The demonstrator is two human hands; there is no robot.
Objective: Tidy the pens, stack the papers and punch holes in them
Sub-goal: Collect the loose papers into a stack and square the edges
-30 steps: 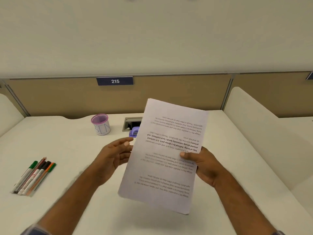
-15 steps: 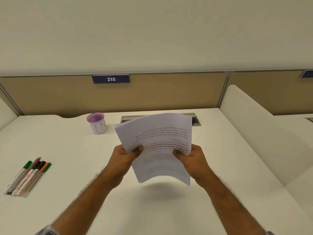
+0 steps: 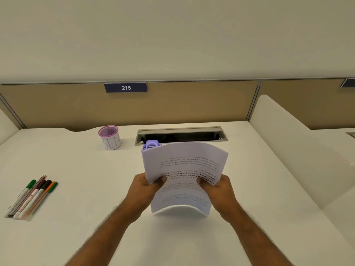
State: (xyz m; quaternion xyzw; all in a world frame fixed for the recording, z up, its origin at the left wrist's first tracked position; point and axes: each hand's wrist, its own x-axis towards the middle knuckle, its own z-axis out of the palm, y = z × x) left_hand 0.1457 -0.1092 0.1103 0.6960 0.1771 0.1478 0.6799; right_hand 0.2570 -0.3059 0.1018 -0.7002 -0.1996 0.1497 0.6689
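Observation:
A stack of printed papers (image 3: 184, 169) stands nearly upright above the middle of the white desk (image 3: 76, 169), bowed outward, its text upside down to me. My left hand (image 3: 143, 191) grips its left edge and my right hand (image 3: 219, 191) grips its right edge, thumbs on the front sheet. Behind the top left corner of the papers peeks a purple hole punch (image 3: 151, 145), mostly hidden. Several pens (image 3: 32, 198) lie side by side at the desk's left. A pink mesh pen cup (image 3: 109, 137) stands at the back.
A grey cable slot (image 3: 180, 134) is set into the desk's back edge, behind the punch. A tan partition with a "215" label (image 3: 125, 87) closes the back. A white side divider (image 3: 299, 150) rises on the right.
A second ago only my right hand held the tilted papers. My left hand then took the left edge, and the stack has been turned upright and lowered toward the desk.

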